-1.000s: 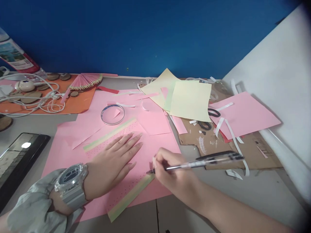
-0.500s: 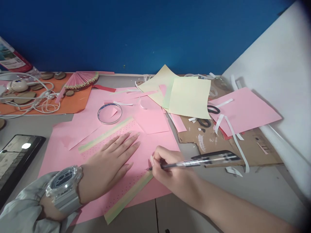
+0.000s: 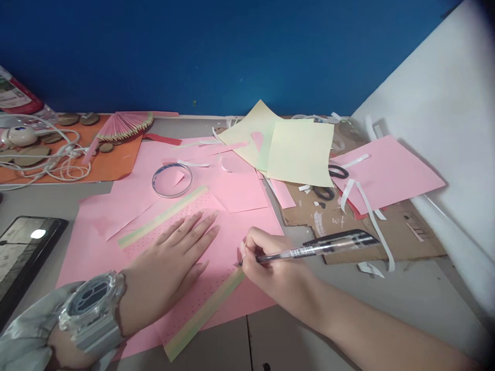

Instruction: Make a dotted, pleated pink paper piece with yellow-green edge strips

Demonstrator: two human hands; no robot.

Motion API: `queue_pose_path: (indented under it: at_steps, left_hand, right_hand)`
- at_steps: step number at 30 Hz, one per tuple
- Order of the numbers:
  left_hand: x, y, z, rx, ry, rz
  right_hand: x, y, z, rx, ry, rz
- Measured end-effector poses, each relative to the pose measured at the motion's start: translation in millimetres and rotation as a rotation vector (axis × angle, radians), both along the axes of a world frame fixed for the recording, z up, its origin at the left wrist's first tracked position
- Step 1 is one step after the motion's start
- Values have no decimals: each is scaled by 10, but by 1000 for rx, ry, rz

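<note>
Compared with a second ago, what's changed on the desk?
The pen has shifted slightly, its tip a little farther from the person. The camera view has drifted, so most things appear further left. Nothing was gripped or released: the right hand still holds the pen, and the left hand still lies on pink paper.

- Soft, moderate light covers the surface (image 3: 410,293).
- A white glare spot marks the phone (image 3: 23,268) at its left edge.
- Soft shadow pools beneath the left hand (image 3: 174,263).
- Past the far edge, the blue wall (image 3: 154,51) is dim.
- Beyond the right edge, the picture's border blackens.
- Fine print looks smeary.
</note>
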State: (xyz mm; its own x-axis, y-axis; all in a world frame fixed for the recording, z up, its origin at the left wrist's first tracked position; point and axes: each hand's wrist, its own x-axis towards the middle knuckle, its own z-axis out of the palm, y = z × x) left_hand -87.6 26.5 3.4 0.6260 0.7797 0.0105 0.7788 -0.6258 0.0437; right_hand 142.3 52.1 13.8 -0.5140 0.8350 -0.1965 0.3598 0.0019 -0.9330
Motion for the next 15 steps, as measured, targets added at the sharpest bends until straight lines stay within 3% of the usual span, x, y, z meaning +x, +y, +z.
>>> queue_pose_path:
  at_steps: [4,7,15]
  left_hand:
    - [-12,-35,9,29,-7,19]
    - [9,-28,7,55,-47,57]
    - [57,31,-75,30,-92,3]
  right_hand:
    - [3,18,-65,-7,68,-107]
    - [-13,29,-76,4,44,-97]
    - [-19,25,-66,23,2,-83]
